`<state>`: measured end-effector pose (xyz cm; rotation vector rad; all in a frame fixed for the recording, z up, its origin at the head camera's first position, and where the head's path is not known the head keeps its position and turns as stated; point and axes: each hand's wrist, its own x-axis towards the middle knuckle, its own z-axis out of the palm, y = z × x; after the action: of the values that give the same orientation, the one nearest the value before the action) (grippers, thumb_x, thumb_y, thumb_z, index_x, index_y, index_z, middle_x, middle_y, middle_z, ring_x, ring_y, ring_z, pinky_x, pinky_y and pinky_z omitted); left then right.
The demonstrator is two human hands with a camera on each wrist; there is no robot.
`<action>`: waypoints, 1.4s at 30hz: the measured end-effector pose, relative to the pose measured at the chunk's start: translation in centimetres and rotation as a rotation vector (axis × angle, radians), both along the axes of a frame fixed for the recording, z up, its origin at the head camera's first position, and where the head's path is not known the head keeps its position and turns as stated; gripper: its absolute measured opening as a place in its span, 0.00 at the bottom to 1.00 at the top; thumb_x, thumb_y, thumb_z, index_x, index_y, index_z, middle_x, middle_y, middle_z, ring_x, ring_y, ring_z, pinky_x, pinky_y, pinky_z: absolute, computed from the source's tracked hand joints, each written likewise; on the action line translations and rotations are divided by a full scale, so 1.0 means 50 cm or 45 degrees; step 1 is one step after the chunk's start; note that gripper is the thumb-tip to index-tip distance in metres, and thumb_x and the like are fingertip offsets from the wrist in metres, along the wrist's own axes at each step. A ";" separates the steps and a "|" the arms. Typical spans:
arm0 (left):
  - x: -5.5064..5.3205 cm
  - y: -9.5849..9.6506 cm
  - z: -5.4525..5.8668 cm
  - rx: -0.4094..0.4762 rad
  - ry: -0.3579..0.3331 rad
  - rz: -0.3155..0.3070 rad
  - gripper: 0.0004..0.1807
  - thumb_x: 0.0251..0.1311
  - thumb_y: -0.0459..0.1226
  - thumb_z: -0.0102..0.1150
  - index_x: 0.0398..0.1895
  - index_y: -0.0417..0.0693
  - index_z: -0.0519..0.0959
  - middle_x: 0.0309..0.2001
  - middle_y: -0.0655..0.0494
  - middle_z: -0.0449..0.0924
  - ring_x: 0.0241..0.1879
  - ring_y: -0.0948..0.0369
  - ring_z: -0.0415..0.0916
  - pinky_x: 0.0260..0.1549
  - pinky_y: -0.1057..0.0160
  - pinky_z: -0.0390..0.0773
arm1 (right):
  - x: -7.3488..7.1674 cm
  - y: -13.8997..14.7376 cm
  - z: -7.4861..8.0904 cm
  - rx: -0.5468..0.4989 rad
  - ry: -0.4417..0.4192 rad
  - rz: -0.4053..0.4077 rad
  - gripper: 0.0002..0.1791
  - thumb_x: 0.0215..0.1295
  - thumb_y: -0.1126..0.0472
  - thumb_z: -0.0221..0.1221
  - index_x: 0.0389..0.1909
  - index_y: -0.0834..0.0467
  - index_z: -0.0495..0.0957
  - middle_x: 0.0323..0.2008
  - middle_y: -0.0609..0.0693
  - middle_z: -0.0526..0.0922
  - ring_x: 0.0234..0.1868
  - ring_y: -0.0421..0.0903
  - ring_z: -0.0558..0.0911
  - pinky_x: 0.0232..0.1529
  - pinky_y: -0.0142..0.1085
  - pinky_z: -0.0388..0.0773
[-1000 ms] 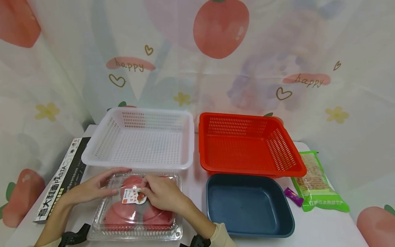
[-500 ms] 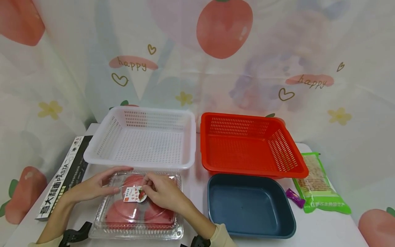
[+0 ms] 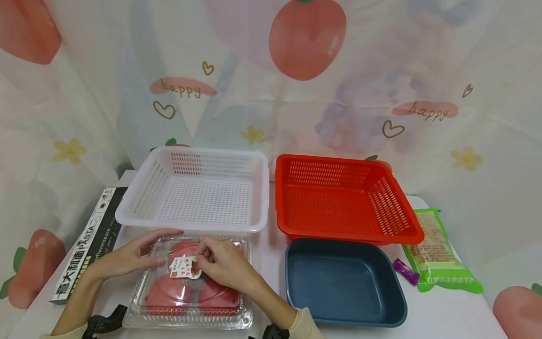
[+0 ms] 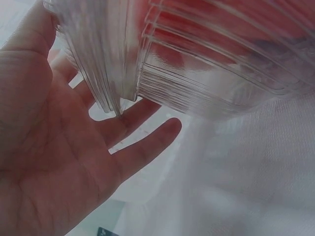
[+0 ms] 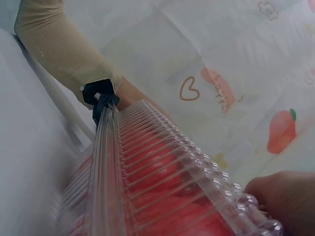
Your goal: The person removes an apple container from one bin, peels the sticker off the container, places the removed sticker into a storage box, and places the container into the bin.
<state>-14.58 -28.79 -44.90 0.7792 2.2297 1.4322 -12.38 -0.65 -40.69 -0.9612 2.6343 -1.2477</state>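
Note:
A clear plastic clamshell box (image 3: 186, 321) with several large red round things (image 3: 167, 294) inside lies at the front left of the table. On its lid is a white label (image 3: 179, 267) with a red fruit picture. My right hand (image 3: 222, 263) is over the lid, fingers curled, thumb and forefinger pinching the label's right edge. At the box's left side, my left hand (image 3: 120, 256) steadies it, thumb on the lid and forefinger stretched toward the far edge. In the left wrist view, the left hand's fingers (image 4: 147, 147) spread, fairly straight, by the box's rim.
Behind the box stands a white perforated basket (image 3: 123, 217), with a red basket (image 3: 347, 238) to its right. A dark blue basin (image 3: 292, 282) sits right of the box. A pasta box (image 3: 91, 245) lies left; a green-edged packet (image 3: 436, 254) and purple wrapped sweet (image 3: 405, 271) lie right.
The head view has shifted slightly, so everything sits a little further right in it. Both hands stay at the box, the right fingers still at the label's edge.

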 end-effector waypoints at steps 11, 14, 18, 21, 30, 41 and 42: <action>0.000 0.003 0.003 0.011 -0.015 -0.016 0.33 0.67 0.31 0.52 0.73 0.53 0.57 0.72 0.54 0.60 0.63 0.78 0.63 0.53 0.68 0.72 | 0.000 0.003 -0.001 -0.039 0.001 0.023 0.05 0.59 0.67 0.57 0.34 0.56 0.79 0.26 0.47 0.82 0.26 0.27 0.70 0.31 0.16 0.69; 0.000 0.003 0.005 0.029 -0.017 -0.030 0.33 0.67 0.31 0.51 0.73 0.51 0.57 0.72 0.43 0.59 0.63 0.77 0.64 0.52 0.67 0.74 | 0.000 0.003 -0.002 -0.047 0.007 0.024 0.05 0.59 0.68 0.57 0.34 0.56 0.79 0.26 0.48 0.82 0.26 0.27 0.70 0.31 0.16 0.69; 0.000 0.002 0.004 0.047 -0.035 -0.037 0.33 0.67 0.30 0.51 0.74 0.51 0.56 0.72 0.48 0.59 0.63 0.75 0.66 0.51 0.65 0.76 | 0.000 0.003 -0.001 -0.061 0.015 0.023 0.05 0.59 0.68 0.57 0.34 0.56 0.79 0.26 0.48 0.83 0.26 0.27 0.70 0.31 0.16 0.69; 0.001 0.001 0.002 0.060 -0.047 -0.038 0.33 0.67 0.30 0.51 0.74 0.51 0.56 0.71 0.60 0.60 0.63 0.73 0.67 0.52 0.65 0.76 | 0.000 0.002 -0.001 -0.074 0.012 0.027 0.06 0.58 0.68 0.57 0.34 0.56 0.79 0.26 0.49 0.83 0.26 0.27 0.70 0.31 0.16 0.69; -0.004 -0.001 0.001 0.073 0.004 -0.061 0.33 0.66 0.28 0.49 0.74 0.49 0.56 0.69 0.74 0.60 0.64 0.78 0.62 0.55 0.69 0.71 | -0.001 0.002 -0.003 -0.086 -0.009 0.018 0.06 0.57 0.69 0.57 0.32 0.56 0.78 0.26 0.48 0.82 0.27 0.28 0.69 0.32 0.17 0.69; -0.003 0.001 0.002 0.071 0.024 -0.056 0.33 0.66 0.28 0.49 0.73 0.49 0.57 0.69 0.74 0.60 0.65 0.79 0.59 0.56 0.71 0.68 | 0.000 0.002 -0.001 -0.097 -0.051 -0.001 0.06 0.55 0.69 0.57 0.31 0.55 0.78 0.25 0.47 0.80 0.27 0.28 0.70 0.32 0.18 0.70; -0.002 0.001 0.002 0.072 0.026 -0.058 0.33 0.66 0.28 0.49 0.73 0.49 0.57 0.69 0.74 0.60 0.65 0.79 0.59 0.56 0.71 0.68 | 0.001 0.002 -0.002 -0.101 -0.054 0.001 0.06 0.55 0.69 0.57 0.31 0.55 0.78 0.25 0.47 0.80 0.27 0.28 0.70 0.32 0.18 0.70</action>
<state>-14.70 -28.75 -44.79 0.8611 2.1801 1.4780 -12.34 -0.55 -40.77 -0.9352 2.5700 -1.3665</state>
